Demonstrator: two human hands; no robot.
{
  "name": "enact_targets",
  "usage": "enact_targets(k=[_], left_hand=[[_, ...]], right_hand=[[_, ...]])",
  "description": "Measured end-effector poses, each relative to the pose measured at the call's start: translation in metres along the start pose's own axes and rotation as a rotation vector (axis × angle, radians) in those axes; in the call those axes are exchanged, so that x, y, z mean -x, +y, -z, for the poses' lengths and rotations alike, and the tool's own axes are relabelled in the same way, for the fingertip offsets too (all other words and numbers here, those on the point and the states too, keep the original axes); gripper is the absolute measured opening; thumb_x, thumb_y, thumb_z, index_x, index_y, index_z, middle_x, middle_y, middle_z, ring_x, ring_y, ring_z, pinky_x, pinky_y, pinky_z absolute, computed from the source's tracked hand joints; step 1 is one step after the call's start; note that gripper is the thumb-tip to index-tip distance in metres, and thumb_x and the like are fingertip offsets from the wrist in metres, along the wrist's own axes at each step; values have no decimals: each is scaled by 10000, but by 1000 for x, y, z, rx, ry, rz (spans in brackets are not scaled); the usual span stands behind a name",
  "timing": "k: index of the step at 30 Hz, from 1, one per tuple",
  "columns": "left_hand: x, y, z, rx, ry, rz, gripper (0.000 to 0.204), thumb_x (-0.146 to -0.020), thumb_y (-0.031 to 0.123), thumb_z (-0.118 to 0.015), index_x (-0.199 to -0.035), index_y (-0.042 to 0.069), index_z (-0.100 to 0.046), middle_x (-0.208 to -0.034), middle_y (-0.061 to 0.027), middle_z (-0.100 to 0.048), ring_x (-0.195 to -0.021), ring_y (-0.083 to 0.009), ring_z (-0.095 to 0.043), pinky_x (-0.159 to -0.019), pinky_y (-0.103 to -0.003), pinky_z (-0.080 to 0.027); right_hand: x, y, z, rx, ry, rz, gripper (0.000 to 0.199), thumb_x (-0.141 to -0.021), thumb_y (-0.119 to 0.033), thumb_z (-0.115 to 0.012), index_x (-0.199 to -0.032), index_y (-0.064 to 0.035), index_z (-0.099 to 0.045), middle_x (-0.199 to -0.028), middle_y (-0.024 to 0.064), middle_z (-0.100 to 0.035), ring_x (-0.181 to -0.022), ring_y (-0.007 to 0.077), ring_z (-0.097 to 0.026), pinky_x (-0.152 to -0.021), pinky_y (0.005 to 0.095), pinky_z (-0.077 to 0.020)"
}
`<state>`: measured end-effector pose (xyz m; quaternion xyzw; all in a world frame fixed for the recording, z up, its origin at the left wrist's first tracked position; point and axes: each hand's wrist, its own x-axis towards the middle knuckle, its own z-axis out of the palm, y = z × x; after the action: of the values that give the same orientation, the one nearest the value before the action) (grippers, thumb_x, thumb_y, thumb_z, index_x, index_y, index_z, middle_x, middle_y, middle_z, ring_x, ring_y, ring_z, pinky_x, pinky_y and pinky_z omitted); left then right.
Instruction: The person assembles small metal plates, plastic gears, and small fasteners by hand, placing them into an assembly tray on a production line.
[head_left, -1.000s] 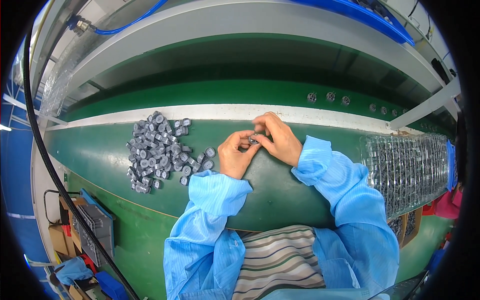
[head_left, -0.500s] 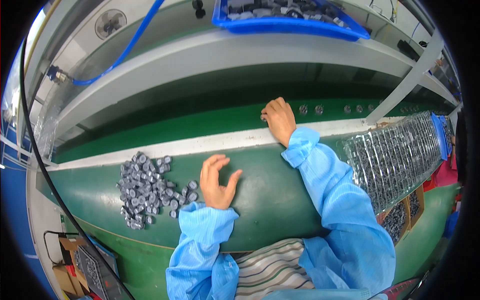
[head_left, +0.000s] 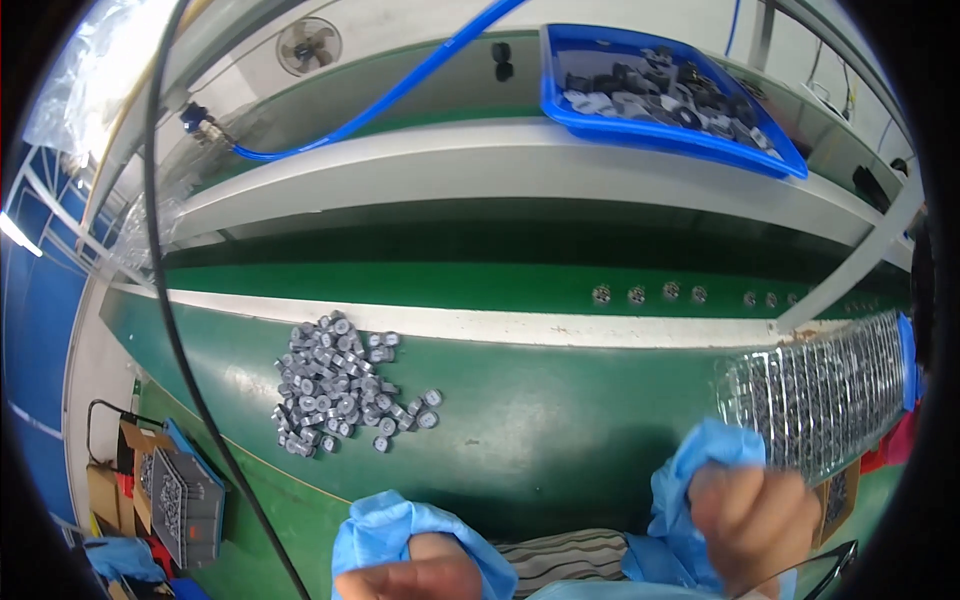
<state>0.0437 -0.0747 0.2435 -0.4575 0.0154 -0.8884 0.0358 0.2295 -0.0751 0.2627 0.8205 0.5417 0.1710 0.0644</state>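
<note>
Both my hands are raised close to my body at the lower edge, away from the parts on the bench. My left hand (head_left: pixel 425 573) is partly cut off by the lower edge and its fingertips are hidden. My right hand (head_left: pixel 755 515) is smeared by motion; its fingers look bent, and I see nothing in them. A pile of small round grey plastic parts (head_left: pixel 335 385) lies on the green bench (head_left: pixel 550 420), left of centre. Clear plastic blister trays (head_left: pixel 815 395) filled with small parts stand at the right, just beyond my right hand.
On the green conveyor belt (head_left: pixel 480 288) behind a white rail (head_left: pixel 470 323), small round metallic parts (head_left: pixel 671 291) sit in a line. A blue bin (head_left: pixel 680 145) of grey and black parts rests on the shelf above. A black cable (head_left: pixel 170 310) hangs at the left.
My right hand has drawn back from the belt to the lower right. My left hand has dropped to the lower edge. The view has tilted up, and another metallic part shows on the belt.
</note>
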Motion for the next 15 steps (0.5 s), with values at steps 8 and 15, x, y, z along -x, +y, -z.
enact_targets(k=[8, 15], left_hand=[[-1, 10, 2, -149, -41, -68, 143, -1059, 185, -437, -969, 103, -512, -828, -5, -446, -851, -146, -454, -823, -304, -372], [-4, 0, 42, -110, -178, -64, 161, -1063, 179, -410, -986, 83, -514, -859, -24, -431, -851, -152, -432, -831, -298, -362]], right_hand=[[82, 213, -208, 105, 208, -656, 122, -908, -78, -654, -787, -59, -646, -833, 67, -616, -695, 185, -616, -513, 330, -476], [-45, -37, 30, 338, 378, -1373, 131, -962, -63, -583, -898, -37, -694, -958, 87, -666, -792, 172, -658, -592, 297, -504]])
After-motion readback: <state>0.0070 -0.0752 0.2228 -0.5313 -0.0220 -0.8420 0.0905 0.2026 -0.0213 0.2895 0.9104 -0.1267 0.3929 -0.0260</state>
